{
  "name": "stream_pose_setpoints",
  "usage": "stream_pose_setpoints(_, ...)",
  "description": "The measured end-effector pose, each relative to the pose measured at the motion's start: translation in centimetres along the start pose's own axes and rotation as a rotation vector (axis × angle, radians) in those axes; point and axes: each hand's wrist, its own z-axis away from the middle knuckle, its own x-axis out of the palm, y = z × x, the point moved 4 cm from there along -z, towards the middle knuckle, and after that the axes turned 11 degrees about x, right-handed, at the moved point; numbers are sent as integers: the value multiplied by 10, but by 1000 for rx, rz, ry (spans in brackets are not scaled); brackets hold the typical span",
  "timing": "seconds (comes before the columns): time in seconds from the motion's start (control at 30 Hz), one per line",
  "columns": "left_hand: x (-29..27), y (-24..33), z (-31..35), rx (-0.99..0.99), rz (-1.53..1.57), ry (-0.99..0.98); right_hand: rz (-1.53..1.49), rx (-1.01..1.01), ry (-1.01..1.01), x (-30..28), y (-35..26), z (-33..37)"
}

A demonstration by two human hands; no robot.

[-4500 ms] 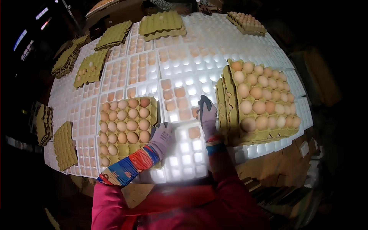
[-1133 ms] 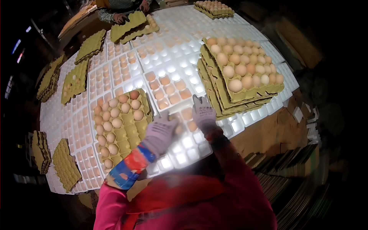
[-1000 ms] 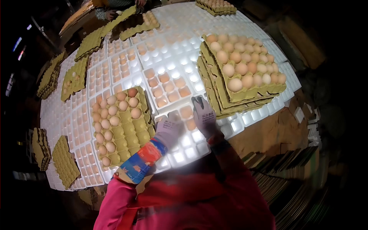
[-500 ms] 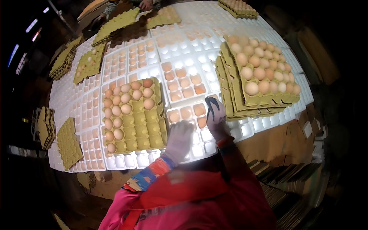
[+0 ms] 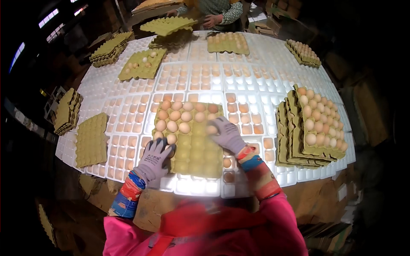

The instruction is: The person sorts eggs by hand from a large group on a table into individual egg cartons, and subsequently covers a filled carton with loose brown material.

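Observation:
A yellow-green pulp egg tray [image 5: 198,160] lies in front of me on the white trays. Brown eggs [image 5: 175,115] fill much of its far and left parts, while its near right cups are bare. Both my hands wear grey-purple gloves. My left hand [image 5: 156,160] is curled over the tray's near left edge, its dark fingertips around an egg [image 5: 167,147]. At the right edge, my right hand [image 5: 227,134] has its fingers closed about another egg [image 5: 211,129]. The palms hide some of the cups.
White plastic trays [image 5: 200,187] with eggs in square cells cover the table. Stacked pulp trays topped with eggs [image 5: 322,123] stand at right. More pulp trays [image 5: 92,141] lie at left. Across the table, a person's hand [image 5: 212,20] is near a raised pulp tray [image 5: 168,25].
My view has swung left. Both hands have left the white tray cells and come onto the pulp tray, the left at its left edge, the right at its right edge.

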Motion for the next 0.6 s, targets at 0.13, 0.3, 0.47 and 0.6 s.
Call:
stream_pose_setpoints(0.13,10,-8,1,69,56,157,-1248,514,-122,-3,73,-6)
stream_pose_setpoints(0.3,14,-44,3,-263,1111,754,70,165,49,-3,1,-33)
stream_pose_setpoints(0.47,0,-80,-11,-305,1311,482,-136,273,-107,6,34,-50)
stream_pose_setpoints(0.6,-8,-31,-40,-82,58,100,-634,297,-138,6,50,-58)
